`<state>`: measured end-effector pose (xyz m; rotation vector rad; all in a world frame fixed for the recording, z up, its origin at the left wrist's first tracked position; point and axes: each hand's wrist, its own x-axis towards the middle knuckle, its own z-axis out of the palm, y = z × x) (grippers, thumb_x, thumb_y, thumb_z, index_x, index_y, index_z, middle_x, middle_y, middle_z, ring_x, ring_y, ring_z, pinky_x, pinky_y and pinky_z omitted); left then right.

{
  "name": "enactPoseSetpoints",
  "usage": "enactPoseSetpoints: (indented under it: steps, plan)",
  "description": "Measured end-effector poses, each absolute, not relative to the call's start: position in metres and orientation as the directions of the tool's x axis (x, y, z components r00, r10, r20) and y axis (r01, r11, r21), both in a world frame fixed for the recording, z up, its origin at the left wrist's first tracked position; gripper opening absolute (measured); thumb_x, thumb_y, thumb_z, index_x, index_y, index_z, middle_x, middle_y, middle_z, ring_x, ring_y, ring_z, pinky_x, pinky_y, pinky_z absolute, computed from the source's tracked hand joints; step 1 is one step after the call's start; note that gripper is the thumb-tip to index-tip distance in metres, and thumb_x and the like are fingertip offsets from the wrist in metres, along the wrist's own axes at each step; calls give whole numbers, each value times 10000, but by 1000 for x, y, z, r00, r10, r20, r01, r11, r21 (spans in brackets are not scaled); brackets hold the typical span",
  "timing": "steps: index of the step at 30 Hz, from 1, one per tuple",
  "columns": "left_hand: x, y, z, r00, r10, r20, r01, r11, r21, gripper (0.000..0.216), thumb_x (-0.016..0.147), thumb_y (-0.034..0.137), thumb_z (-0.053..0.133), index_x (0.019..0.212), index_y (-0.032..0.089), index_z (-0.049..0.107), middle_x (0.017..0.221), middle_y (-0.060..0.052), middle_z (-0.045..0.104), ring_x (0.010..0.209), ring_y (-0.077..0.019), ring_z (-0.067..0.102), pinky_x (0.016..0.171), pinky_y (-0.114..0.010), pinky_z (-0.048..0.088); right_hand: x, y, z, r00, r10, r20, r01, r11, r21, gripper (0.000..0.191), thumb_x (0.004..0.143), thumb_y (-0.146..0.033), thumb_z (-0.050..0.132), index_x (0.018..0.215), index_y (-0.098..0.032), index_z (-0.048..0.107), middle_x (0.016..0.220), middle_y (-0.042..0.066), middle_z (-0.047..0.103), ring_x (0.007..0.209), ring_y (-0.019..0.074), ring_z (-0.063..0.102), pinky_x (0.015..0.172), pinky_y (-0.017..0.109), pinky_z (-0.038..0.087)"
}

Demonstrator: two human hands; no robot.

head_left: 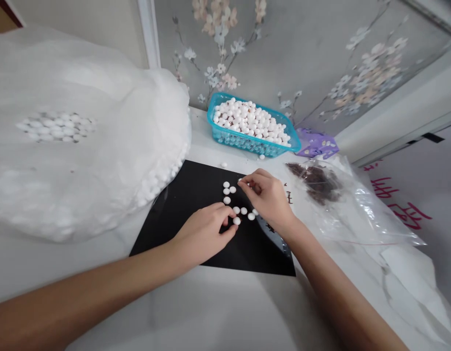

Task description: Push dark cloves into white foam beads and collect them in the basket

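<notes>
Several small white round beads [233,202] lie on a black mat [196,219] on the white table. My left hand [203,234] rests on the mat with thumb and forefinger pinched round one white bead at its tip. My right hand [267,197] hovers over the mat's right part, fingers curled, pinching a white bead near the top of the group. A blue plastic basket [253,141] full of white beads stands behind the mat.
A big white translucent sack of beads [75,141] fills the left side, touching the mat's corner. A clear plastic bag with dark brown bits [320,183] lies to the right, a purple item [315,144] behind it. Floral wall at the back.
</notes>
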<state>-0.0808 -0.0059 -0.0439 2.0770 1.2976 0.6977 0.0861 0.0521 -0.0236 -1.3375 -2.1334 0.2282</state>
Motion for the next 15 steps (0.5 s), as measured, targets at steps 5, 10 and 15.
enactPoseSetpoints:
  steps: [5, 10, 15]
  plan:
    - [-81, -6, -45, 382, 916, 121, 611, -348, 711, 134, 802, 250, 510, 853, 199, 623, 773, 7, 568, 589, -101, 508, 536, -220, 381, 85, 49, -24, -475, 808, 348, 798, 562, -216, 174, 906, -191, 410, 904, -155, 580, 895, 54, 554, 705, 138, 580, 588, 237, 427]
    - [-81, -6, -45, 389, 913, 122, 612, -355, 707, 136, 806, 248, 505, 848, 198, 625, 769, 7, 563, 589, -100, 504, 545, -225, 384, 85, 47, -27, -568, 783, 252, 808, 590, -11, 221, 935, -200, 345, 963, -144, 557, 939, 67, 557, 717, 145, 593, 524, 234, 403]
    - [-81, -6, -45, 385, 914, 128, 610, -356, 708, 140, 804, 250, 505, 853, 200, 627, 758, 4, 561, 602, -106, 516, 543, -225, 391, 87, 49, -28, -626, 753, 203, 780, 602, 174, 231, 924, -155, 326, 995, -150, 546, 959, 73, 550, 653, 137, 567, 450, 249, 333]
